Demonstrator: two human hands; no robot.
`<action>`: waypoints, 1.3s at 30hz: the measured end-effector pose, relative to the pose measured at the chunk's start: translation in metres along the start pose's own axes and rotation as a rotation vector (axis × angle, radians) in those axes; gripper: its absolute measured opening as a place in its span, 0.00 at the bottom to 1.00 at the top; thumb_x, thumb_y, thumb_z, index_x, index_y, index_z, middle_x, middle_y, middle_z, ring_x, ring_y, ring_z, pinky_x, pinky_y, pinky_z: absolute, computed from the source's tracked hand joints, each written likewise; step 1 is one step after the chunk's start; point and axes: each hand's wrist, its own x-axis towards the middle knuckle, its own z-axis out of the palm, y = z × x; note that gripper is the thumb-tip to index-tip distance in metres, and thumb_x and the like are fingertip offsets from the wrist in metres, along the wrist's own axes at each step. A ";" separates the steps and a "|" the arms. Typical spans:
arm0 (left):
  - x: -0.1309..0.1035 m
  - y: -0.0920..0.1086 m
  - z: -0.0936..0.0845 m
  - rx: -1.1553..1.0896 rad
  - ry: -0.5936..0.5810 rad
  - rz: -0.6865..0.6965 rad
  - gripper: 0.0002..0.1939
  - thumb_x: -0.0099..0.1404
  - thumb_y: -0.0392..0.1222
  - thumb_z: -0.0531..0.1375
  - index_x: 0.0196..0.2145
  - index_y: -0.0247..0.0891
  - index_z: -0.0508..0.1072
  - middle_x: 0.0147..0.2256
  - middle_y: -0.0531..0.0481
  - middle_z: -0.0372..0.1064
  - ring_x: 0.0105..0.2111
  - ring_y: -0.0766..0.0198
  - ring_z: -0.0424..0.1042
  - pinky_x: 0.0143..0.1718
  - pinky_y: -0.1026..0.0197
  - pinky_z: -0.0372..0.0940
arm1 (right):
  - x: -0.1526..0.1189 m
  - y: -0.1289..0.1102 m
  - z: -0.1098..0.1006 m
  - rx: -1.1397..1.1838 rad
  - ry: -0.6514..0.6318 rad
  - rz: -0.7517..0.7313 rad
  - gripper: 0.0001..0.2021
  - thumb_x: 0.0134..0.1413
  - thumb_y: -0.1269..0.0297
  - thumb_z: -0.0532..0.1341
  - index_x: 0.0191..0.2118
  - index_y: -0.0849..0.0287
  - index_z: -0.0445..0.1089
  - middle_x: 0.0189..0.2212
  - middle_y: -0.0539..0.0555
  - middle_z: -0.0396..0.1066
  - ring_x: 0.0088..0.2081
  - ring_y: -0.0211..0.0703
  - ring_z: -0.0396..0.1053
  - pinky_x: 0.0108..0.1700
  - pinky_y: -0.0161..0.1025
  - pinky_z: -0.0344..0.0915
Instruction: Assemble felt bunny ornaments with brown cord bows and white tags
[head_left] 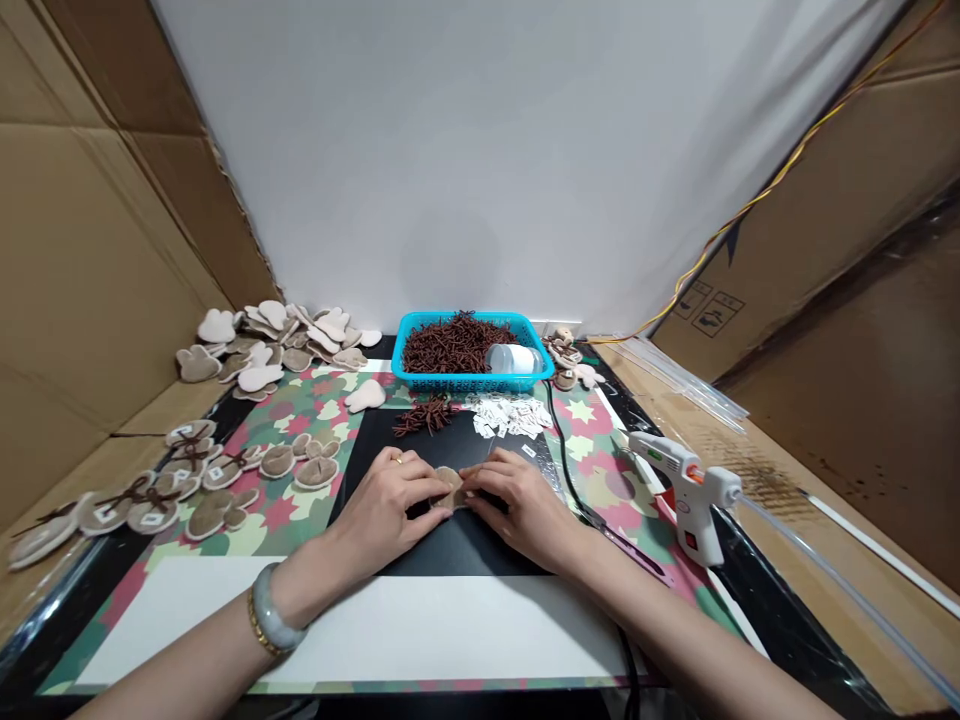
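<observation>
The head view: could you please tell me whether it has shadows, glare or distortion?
Head view: soft shadow on the pale wall above the blue basket; glare on the black edge at lower left; left cardboard leans outward, probably wide-angle stretch.

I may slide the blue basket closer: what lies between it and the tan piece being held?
In the head view, a heap of brown cord pieces and scattered white labels, then bare black mat, lie between the blue basket and tan piece.

A white plastic glue gun [694,500], turquoise plastic basket [472,382] of brown cord bows [450,348] and heaped beige fabric shapes [297,358] mark a craft workshop.
</observation>
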 end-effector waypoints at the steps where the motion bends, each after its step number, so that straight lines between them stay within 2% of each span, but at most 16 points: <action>1: 0.000 0.000 0.000 -0.004 -0.002 -0.003 0.08 0.66 0.43 0.61 0.40 0.44 0.80 0.36 0.48 0.78 0.35 0.60 0.71 0.42 0.53 0.55 | 0.000 0.000 0.001 -0.013 -0.002 -0.016 0.09 0.63 0.70 0.58 0.42 0.56 0.76 0.40 0.56 0.79 0.40 0.48 0.70 0.43 0.45 0.66; 9: 0.007 0.003 -0.006 0.006 -0.123 -0.018 0.11 0.70 0.36 0.56 0.39 0.42 0.79 0.41 0.49 0.76 0.41 0.60 0.71 0.44 0.54 0.54 | -0.001 0.003 0.004 -0.100 -0.018 -0.018 0.08 0.64 0.65 0.60 0.41 0.54 0.78 0.40 0.56 0.78 0.40 0.48 0.68 0.43 0.46 0.65; 16: 0.013 0.003 -0.010 0.045 -0.179 -0.008 0.07 0.68 0.41 0.59 0.38 0.42 0.79 0.37 0.49 0.73 0.39 0.60 0.69 0.44 0.53 0.54 | 0.002 0.000 0.004 -0.167 -0.034 -0.002 0.06 0.63 0.67 0.61 0.37 0.56 0.78 0.40 0.54 0.77 0.41 0.47 0.66 0.42 0.45 0.63; 21: 0.018 0.004 -0.010 0.115 -0.128 0.083 0.06 0.66 0.40 0.60 0.34 0.40 0.77 0.44 0.46 0.71 0.46 0.55 0.66 0.48 0.49 0.52 | 0.004 -0.004 0.002 -0.234 -0.053 -0.003 0.05 0.62 0.69 0.62 0.37 0.56 0.77 0.39 0.53 0.77 0.41 0.46 0.65 0.40 0.43 0.61; 24: 0.020 0.002 -0.009 0.040 -0.143 0.096 0.06 0.65 0.38 0.61 0.30 0.39 0.76 0.41 0.49 0.73 0.42 0.59 0.69 0.47 0.50 0.52 | 0.005 -0.002 0.003 -0.251 -0.049 -0.010 0.05 0.62 0.69 0.62 0.37 0.57 0.77 0.39 0.52 0.77 0.40 0.45 0.65 0.39 0.42 0.59; 27: 0.020 -0.001 -0.005 -0.034 -0.119 0.065 0.05 0.63 0.37 0.63 0.28 0.39 0.76 0.36 0.51 0.74 0.38 0.62 0.70 0.45 0.52 0.53 | 0.005 0.001 0.005 -0.236 -0.031 -0.014 0.04 0.61 0.69 0.64 0.35 0.56 0.76 0.38 0.52 0.78 0.40 0.44 0.65 0.40 0.42 0.59; 34: 0.011 0.006 0.010 -0.044 0.044 -0.040 0.05 0.61 0.34 0.64 0.27 0.39 0.76 0.32 0.53 0.73 0.37 0.62 0.70 0.43 0.53 0.53 | 0.004 0.010 0.014 -0.157 0.076 -0.030 0.06 0.56 0.75 0.64 0.30 0.58 0.72 0.33 0.51 0.77 0.38 0.44 0.65 0.40 0.41 0.58; 39: 0.009 0.008 0.017 -0.044 0.082 -0.122 0.07 0.60 0.33 0.64 0.25 0.39 0.75 0.30 0.54 0.73 0.34 0.62 0.70 0.42 0.52 0.53 | 0.004 0.013 0.018 -0.147 0.115 0.019 0.09 0.52 0.79 0.64 0.29 0.59 0.67 0.28 0.51 0.71 0.35 0.43 0.64 0.37 0.39 0.57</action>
